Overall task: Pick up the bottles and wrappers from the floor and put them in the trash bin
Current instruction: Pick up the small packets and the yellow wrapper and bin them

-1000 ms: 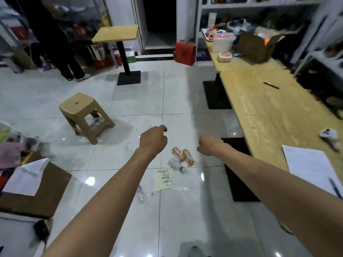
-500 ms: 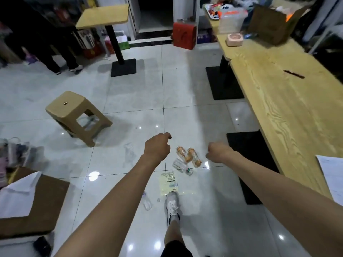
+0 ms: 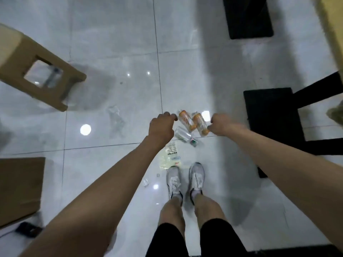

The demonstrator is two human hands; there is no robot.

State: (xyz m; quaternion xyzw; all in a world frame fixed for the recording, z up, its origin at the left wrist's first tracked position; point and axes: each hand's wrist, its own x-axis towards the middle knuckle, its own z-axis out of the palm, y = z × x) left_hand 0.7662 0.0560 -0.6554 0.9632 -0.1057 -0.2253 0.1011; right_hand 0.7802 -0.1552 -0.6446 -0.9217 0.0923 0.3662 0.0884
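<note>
Two orange-labelled bottles (image 3: 193,122) lie side by side on the tiled floor just ahead of my feet. A clear crushed bottle (image 3: 183,135) with a green cap lies below them. A pale yellow wrapper (image 3: 169,156) lies flat by my left shoe. A clear film wrapper (image 3: 116,118) lies further left, and small clear bits (image 3: 145,182) sit near my left foot. My left hand (image 3: 162,127) hovers left of the bottles, fingers curled and holding nothing. My right hand (image 3: 221,124) hovers right of them, also curled and empty. No trash bin is in view.
A tan plastic stool (image 3: 37,75) stands at the left with a clear bottle (image 3: 52,75) seen under it. A brown cardboard box (image 3: 18,188) sits at lower left. Black table bases (image 3: 269,112) and a wooden table edge (image 3: 332,25) stand on the right.
I have stepped up to the litter and my view has tilted straight down. Both feet now stand by the wrapper. My hands stay curled on either side of the bottles.
</note>
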